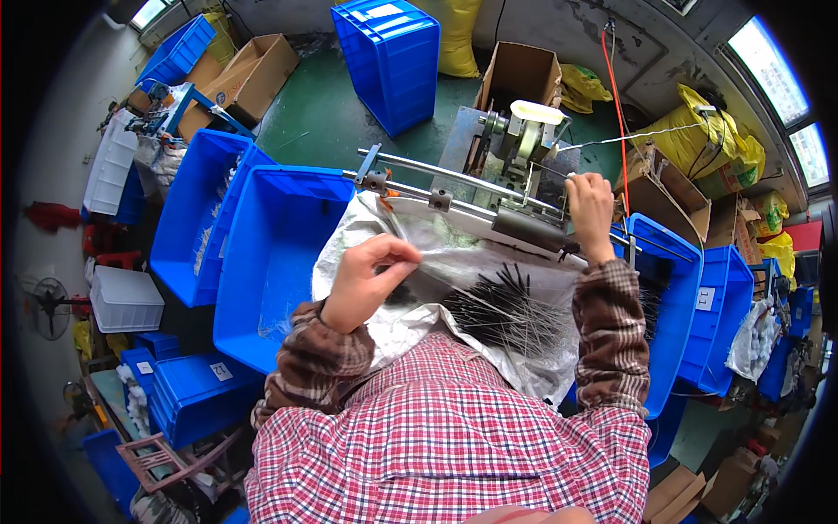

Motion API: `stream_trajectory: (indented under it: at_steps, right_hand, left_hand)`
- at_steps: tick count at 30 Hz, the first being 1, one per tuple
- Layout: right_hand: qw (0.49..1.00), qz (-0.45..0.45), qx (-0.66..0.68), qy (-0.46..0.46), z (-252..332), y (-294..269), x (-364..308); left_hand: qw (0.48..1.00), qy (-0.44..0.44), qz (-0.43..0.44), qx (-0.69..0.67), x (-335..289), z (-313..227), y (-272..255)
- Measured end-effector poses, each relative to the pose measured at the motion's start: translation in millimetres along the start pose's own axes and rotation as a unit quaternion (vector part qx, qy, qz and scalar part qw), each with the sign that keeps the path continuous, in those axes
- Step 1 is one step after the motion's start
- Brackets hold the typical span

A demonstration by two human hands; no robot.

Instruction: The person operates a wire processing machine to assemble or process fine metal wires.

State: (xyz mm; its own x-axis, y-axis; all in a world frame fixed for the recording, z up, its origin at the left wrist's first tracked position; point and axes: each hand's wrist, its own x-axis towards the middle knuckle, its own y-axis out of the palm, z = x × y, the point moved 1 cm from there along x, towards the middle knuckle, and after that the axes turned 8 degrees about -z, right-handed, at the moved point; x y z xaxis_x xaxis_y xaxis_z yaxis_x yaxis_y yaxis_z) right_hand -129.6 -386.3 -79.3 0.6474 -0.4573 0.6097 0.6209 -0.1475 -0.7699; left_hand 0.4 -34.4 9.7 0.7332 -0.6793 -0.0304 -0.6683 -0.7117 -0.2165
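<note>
White sheet (351,229); left fingers (394,248), grip unclear

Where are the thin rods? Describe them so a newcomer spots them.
From the machine at upper centre, drop to the white sheet below it. There, left of the right sleeve, lie the thin rods, a bundle of black and paler strands. They spread wide and spiky, unlike the small dark patch beside the left hand.

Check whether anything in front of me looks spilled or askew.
Mildly: the thin dark rods lie splayed on the white sheet, pointing different ways, so the pile looks untidy. I see no clear spill.
</note>
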Motion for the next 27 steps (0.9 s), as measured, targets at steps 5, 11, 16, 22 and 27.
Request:
stream_trajectory:
  at_steps: [5, 11, 16, 22, 27]
  right_hand:
    - [0.995, 0.095, 0.006, -0.012, -28, -14, 6]
    - [0.906, 0.306, 0.288, 0.049, 11, -106, -12]
    - [0.897, 0.215, 0.375, -0.095, 111, -99, -14]
    - [0.991, 0.052, 0.1, -0.069, 41, -11, 9]
    - [0.996, 0.015, 0.003, -0.093, 15, 25, 15]
  left_hand:
    - [0.997, 0.022, 0.062, -0.047, 20, 4, 41]
    - [0.996, -0.004, 0.064, -0.057, 20, 22, 69]
    - [0.989, 0.02, 0.017, -0.148, 28, 22, 101]
    - [0.983, 0.091, -0.054, 0.149, 23, 54, 40]
    - [0.905, 0.118, -0.104, 0.396, 2, 105, 2]
